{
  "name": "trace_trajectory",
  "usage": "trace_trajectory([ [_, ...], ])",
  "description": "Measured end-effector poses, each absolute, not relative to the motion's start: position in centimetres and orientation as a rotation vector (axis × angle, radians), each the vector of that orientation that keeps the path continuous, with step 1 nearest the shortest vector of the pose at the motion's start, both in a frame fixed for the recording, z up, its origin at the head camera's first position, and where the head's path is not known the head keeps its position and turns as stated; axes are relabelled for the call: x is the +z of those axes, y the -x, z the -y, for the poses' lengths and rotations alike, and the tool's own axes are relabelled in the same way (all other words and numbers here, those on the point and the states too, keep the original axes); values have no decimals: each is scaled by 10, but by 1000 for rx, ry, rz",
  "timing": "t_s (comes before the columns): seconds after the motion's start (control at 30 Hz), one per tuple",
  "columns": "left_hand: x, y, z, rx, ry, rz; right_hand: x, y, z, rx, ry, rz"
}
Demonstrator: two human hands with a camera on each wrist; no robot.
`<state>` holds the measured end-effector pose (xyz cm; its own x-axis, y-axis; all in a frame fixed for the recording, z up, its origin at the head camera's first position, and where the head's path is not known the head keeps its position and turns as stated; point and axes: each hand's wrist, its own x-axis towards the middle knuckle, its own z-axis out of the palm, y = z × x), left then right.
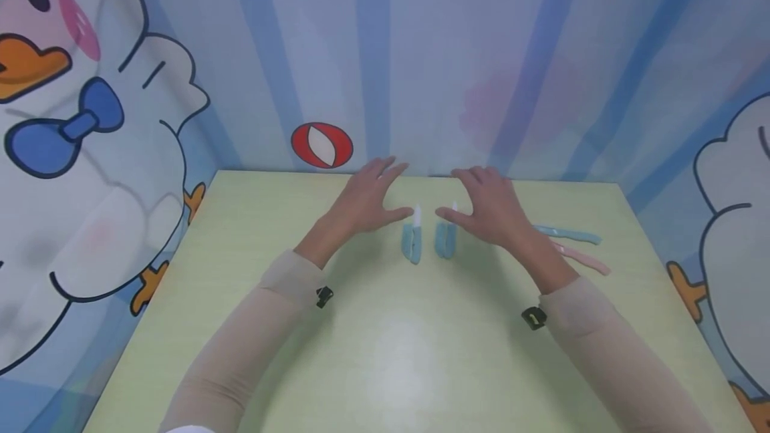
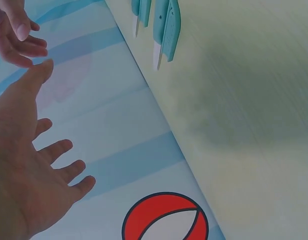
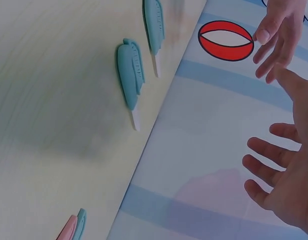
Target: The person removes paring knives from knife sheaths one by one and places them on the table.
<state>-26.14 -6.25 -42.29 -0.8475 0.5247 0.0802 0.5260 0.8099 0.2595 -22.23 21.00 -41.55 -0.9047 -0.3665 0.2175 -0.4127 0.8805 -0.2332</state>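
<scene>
Two teal folding knives lie side by side near the table's far edge, each with a short white blade pointing to the back: the left knife (image 1: 412, 244) and the right knife (image 1: 445, 240). My left hand (image 1: 368, 198) hovers just left of them, fingers spread and holding nothing. On the other side my right hand (image 1: 492, 207) is held the same way, also empty, its thumb over the right knife's blade in the head view. Both wrist views show the knives apart from the hands: a teal knife (image 2: 167, 30) and a teal knife (image 3: 129, 75).
Beyond my right wrist lie a long blue piece (image 1: 571, 234) and a pink one (image 1: 583, 259), partly hidden by the arm. The pale yellow table (image 1: 385, 346) meets a printed wall cloth (image 1: 415, 52) at its far edge. Small dark clips sit at both cuffs.
</scene>
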Motion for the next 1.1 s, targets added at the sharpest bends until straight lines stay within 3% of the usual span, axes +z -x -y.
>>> trace_trajectory([
  [0.63, -432, 257, 69, -403, 792, 3052, -431, 215, -228, 458, -643, 2885],
  [1.1, -440, 250, 49, -468, 827, 2971, -438, 212, -244, 510, -618, 2880],
])
